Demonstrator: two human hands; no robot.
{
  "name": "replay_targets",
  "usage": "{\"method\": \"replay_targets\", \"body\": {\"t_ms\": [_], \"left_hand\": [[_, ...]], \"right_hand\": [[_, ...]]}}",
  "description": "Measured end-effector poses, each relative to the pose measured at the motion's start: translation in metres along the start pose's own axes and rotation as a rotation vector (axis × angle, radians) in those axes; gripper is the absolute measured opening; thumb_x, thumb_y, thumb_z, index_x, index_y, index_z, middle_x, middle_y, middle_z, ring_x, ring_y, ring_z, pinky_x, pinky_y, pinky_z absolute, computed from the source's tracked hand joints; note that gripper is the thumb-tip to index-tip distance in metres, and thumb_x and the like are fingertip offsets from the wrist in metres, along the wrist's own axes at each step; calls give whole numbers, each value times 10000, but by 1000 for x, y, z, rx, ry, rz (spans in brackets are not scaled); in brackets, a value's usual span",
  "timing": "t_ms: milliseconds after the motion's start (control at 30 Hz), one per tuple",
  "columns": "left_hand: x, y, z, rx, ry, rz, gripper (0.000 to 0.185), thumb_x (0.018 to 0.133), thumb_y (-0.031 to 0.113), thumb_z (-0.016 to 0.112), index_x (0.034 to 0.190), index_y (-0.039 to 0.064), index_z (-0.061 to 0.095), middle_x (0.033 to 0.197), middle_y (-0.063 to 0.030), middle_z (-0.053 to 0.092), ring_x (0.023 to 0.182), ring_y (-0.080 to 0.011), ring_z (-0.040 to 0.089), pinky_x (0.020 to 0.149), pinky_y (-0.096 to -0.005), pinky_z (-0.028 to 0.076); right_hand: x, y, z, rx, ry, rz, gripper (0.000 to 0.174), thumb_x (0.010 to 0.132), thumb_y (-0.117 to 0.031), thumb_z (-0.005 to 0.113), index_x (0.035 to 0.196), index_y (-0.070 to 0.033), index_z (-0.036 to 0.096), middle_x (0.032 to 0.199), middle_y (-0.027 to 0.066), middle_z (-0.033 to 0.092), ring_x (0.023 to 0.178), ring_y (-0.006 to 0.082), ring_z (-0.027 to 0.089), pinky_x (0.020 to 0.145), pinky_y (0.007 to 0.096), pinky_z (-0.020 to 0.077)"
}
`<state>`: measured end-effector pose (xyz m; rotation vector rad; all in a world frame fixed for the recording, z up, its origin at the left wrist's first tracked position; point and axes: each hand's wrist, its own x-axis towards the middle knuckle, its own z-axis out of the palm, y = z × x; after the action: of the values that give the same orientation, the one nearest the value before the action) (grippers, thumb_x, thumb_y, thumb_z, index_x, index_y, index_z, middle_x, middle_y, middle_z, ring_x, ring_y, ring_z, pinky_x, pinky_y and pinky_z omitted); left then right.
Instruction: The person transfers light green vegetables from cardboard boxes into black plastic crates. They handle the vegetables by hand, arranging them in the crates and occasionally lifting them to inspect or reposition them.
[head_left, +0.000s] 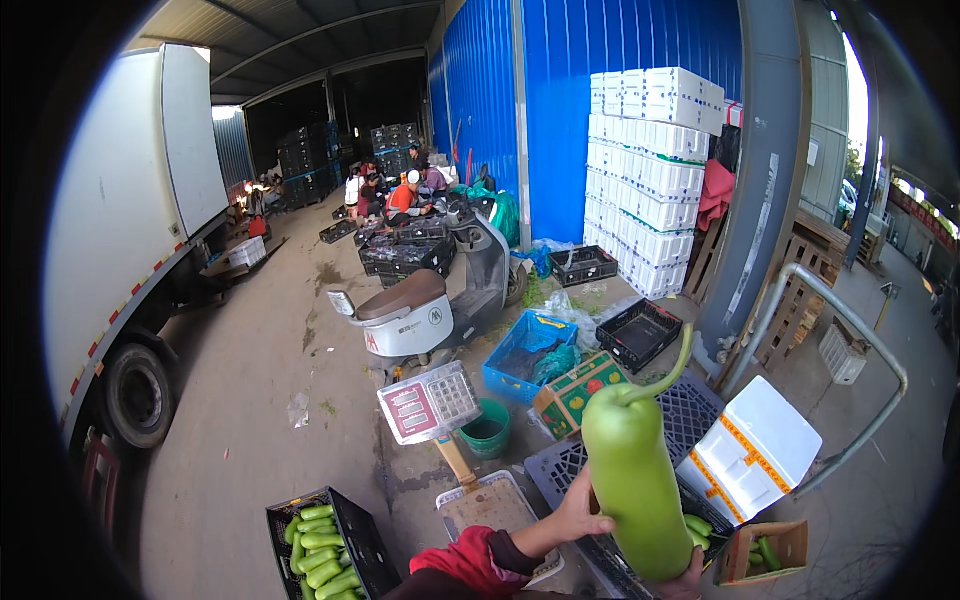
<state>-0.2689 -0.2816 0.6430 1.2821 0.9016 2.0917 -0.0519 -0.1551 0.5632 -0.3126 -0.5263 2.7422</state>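
A large pale green bottle gourd (634, 480) with a long curved stem is held upright between both hands. My left hand (581, 510) grips its left side, thumb across the front. Under its lower right end, my right hand (684, 577) supports the base, partly hidden by the gourd. Behind and below it, a black plastic crate (709, 499) holds more green gourds. A second black crate (364, 536) at the lower left is filled with small light green gourds. Between that crate and my left hand is the platform of a weighing scale (487, 510), its display panel (429, 403) tilted up.
A white foam box (750, 450) and a cardboard box (795, 551) with green vegetables lie right. Beyond are a green bucket (487, 442), a blue crate (499, 360), a parked scooter (420, 322) and stacked foam boxes (652, 180). A truck (112, 187) stands left; several people crouch farther back.
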Motion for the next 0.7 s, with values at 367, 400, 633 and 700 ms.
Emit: {"method": "replay_targets", "body": {"t_ms": [367,400,633,700], "left_hand": [[1,-189,-46,-135,447,-720,446,915,263,680,1268,23,552,1121,-72,635,1009,-147,614,877,-289,494],[-12,-211,-49,-191,501,-813,426,915,268,684,1249,25,578,1091,-50,641,981,-122,613,856,-266,491],[-111,-302,-55,117,521,-1280,398,904,354,672,1146,38,665,1020,-67,683,925,-165,651,826,-284,510],[-132,-313,-57,305,547,-1409,476,878,434,682,1152,45,694,1006,-81,698,923,-167,650,824,-297,509]], "right_hand": [[16,-120,-154,-200,347,33,666,975,-521,374,1397,-7,379,1359,222,498,1144,382,592,948,481,514],[16,-124,-166,-213,381,52,658,975,-515,377,1390,-4,386,1353,221,503,1142,378,594,948,479,515],[37,-141,-237,-299,523,157,609,974,-468,399,1346,12,434,1314,214,535,1126,355,607,946,465,518],[41,-138,-253,-321,566,188,595,974,-454,405,1334,17,448,1302,211,544,1122,348,611,945,461,518]]}}
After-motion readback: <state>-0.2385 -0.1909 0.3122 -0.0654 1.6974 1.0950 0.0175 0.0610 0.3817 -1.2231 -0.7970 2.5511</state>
